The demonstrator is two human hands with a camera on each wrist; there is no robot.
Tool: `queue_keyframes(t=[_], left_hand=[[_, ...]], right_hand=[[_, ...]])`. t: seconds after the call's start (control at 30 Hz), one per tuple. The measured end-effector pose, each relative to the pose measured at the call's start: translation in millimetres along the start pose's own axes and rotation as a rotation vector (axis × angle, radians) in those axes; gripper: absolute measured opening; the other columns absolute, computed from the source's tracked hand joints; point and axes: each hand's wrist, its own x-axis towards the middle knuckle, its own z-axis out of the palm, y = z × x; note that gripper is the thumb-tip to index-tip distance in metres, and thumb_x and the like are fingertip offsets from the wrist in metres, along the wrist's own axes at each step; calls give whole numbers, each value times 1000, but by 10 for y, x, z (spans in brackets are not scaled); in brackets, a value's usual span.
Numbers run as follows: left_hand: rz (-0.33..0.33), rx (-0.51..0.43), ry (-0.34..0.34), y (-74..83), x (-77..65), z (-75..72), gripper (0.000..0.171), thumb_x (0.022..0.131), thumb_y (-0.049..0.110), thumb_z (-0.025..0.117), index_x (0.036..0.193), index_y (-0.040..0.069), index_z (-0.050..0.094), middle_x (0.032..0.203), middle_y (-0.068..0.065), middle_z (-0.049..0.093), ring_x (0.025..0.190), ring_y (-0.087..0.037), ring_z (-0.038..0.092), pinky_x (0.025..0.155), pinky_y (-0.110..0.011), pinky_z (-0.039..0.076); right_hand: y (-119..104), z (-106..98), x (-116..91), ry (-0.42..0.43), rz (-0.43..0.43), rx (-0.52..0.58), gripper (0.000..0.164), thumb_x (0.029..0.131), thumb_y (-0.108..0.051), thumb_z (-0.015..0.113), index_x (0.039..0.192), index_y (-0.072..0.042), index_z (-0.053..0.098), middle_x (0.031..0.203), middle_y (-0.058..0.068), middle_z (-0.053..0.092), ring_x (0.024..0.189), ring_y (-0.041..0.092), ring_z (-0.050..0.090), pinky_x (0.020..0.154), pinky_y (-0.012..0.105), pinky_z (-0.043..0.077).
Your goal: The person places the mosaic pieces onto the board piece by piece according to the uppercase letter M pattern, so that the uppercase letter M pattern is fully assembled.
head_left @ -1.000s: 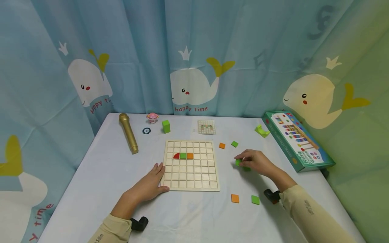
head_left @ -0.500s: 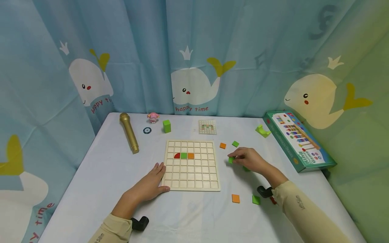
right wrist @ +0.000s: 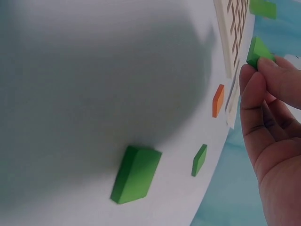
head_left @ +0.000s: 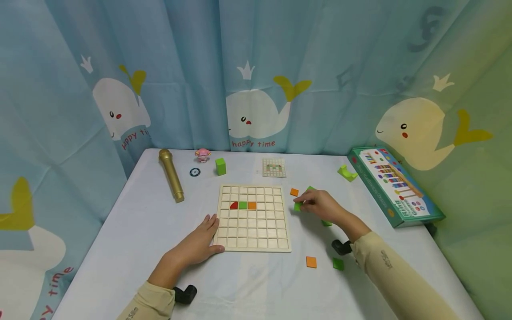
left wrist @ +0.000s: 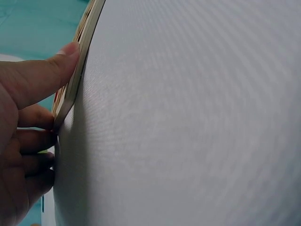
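Note:
My right hand pinches a small green square tile between thumb and fingertips, just right of the wooden grid board. In the right wrist view, the held green tile stands tilted above the table. My left hand rests along the board's lower left corner, fingers straight at the left side and thumb at the front edge. Lying in one row of the grid are a red quarter-round tile, a green tile and an orange tile.
Loose around the right hand lie an orange tile, a green tile, and, nearer, another orange tile and green tile. Behind the board sit a pattern card, green block and gold microphone; a game box stands right.
My right hand has moved left and slightly away from me toward the board, carrying the green tile. The left hand has stayed at the board's corner.

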Motion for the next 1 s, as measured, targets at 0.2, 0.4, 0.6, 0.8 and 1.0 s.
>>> queue_keyframes(t=[0.2,0.4,0.6,0.8,1.0], left_hand=[[-6,6,-1,-7,3,11,87,93,38,72,153,-8,31,163,-22,22,152,-37,15,118,-48,26],[-10,10,-3,-3,4,9,87,93,39,71,154,-8,31,163,-21,22,152,-36,15,118,-48,26],[-11,16,-9,4,7,9,86,94,39,71,153,-8,31,163,-21,22,152,-36,15,118,-48,26],[-11,15,-12,1,12,4,87,94,39,71,154,-8,30,163,-22,22,152,-36,15,119,-48,25],[-1,23,-10,-11,9,8,86,94,39,71,153,-9,30,163,-22,22,152,-36,15,119,-48,25]], right_hand=[[-64,12,67,-22,9,14,25,90,2,72,115,-2,75,110,9,70,89,18,62,70,30,54],[-110,66,144,-40,0,36,25,91,1,72,115,-2,75,112,10,70,89,18,65,71,30,55],[-161,119,222,-54,-23,65,23,90,3,71,113,0,74,108,13,70,90,20,69,71,30,56],[-217,165,304,-60,-7,88,19,90,1,72,109,-2,75,107,11,71,87,17,69,70,29,57],[-253,224,372,-80,-1,125,19,91,1,71,110,-2,75,108,11,71,86,17,70,72,30,57]])
